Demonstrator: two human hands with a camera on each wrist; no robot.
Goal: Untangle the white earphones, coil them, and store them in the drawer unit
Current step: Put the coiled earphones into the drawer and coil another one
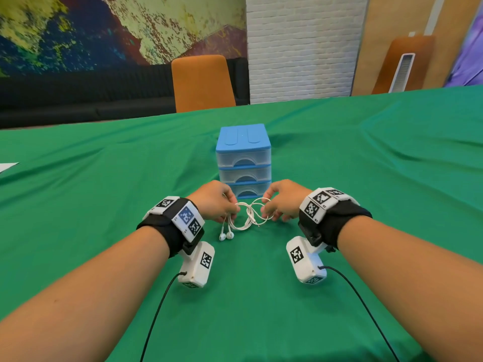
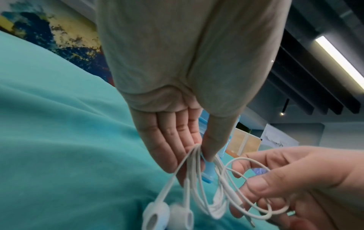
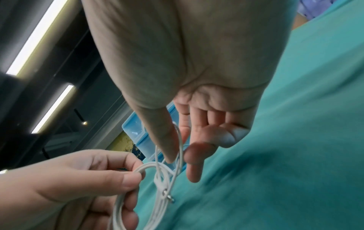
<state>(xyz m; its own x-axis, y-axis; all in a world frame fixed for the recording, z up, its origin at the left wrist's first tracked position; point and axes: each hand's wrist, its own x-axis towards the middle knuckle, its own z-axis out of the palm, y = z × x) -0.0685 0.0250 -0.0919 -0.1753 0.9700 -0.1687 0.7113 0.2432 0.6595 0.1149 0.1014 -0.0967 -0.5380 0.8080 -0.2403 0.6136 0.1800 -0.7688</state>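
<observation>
White earphones (image 1: pixel 248 215) pinched between left hand (image 1: pixel 214 199), right hand (image 1: pixel 285 199)

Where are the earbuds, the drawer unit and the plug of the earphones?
earbuds (image 1: pixel 226 235), head view, on the two buds.
drawer unit (image 1: pixel 243 137), head view, blue top.
plug (image 3: pixel 171 200), right wrist view, metal tip.

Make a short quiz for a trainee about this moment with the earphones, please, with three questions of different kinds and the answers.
1. True or false: all three drawers of the drawer unit are closed.
2. Which hand pinches the bundled strands of the white earphones that end in the hanging earbuds?
A. left hand
B. right hand
C. neither
3. Fill in: the cable loops stretched between the hands cross in a figure-____ shape.

Key
1. True.
2. A; the right hand holds the loop on the other side.
3. Eight.
</observation>
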